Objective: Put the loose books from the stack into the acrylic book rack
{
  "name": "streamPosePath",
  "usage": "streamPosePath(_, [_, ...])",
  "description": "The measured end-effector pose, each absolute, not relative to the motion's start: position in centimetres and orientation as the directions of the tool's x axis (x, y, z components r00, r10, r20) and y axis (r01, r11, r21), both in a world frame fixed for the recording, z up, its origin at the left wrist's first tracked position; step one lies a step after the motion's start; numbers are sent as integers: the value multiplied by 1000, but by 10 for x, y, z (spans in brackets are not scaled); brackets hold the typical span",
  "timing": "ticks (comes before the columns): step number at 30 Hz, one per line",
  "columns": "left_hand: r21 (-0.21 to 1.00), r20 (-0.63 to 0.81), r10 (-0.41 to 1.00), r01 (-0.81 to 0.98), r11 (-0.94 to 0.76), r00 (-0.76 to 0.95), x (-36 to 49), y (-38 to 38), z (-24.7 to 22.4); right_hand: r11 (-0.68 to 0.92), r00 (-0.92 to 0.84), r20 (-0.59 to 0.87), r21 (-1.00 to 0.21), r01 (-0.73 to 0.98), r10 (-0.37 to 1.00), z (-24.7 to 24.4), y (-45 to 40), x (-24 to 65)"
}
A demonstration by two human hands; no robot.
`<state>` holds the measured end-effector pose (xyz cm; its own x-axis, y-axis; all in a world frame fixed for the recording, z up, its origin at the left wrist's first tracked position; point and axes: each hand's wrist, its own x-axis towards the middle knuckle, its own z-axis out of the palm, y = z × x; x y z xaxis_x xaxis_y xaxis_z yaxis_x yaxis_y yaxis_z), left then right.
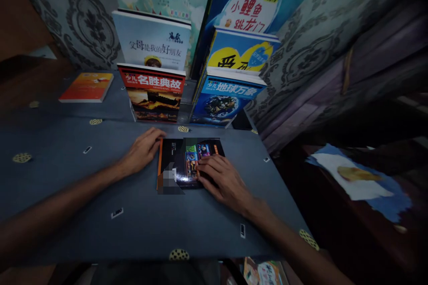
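A dark book [179, 160] with an orange spine edge and small coloured pictures lies flat on the grey-blue tablecloth [143, 222]. My right hand [222, 178] rests on the right part of its cover, palm down, with the fingers stretched over the pictures. At the book's upper left corner is my left hand [142, 149], its fingers extended and touching or very near the edge. Neither hand is wrapped round anything.
Behind the book stand two stepped rows of upright books, a red one [154, 98] and a blue one [222, 100] in front. An orange book [87, 87] lies at the back left. A dark flat object [242, 121] is beside the blue book.
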<state>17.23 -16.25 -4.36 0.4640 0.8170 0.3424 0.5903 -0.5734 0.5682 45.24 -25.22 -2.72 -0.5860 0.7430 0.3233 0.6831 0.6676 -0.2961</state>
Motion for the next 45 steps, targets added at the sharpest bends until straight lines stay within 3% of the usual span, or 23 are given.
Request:
streamPosePath(5, [574, 370, 823, 591, -567, 430, 168, -168, -49, 683, -616, 294, -303, 665, 731, -22, -238, 416])
streamPosePath(14, [490, 386, 796, 628, -605, 466, 168, -175, -52, 604, -593, 113, -141, 784, 797, -17, -205, 356])
streamPosePath(24, [418, 373, 794, 678, -605, 479, 169, -175, -51, 516, -505, 122, -87, 852, 854, -21, -205, 397])
streamPosePath(28, [429, 366, 806, 685, -589, 464, 170, -175, -51, 366, -356, 136, -51, 929, 924, -22, -208, 435])
streamPosePath(34, [452, 363, 807, 670, -589, 466, 169, -172, -49, 238, -191, 266, -158, 958, 945, -37, -209, 475])
streamPosePath(40, [510, 355, 802, 619, -597, 481, 162, -168, -44, 299, -220, 356, -185, 936, 908, -40, -209, 468])
streamPosePath(45, [561, 301, 818, 602, -568, 491, 158, -162, -41, 598, -505, 327, -350, 721, 799, -33, -210, 426])
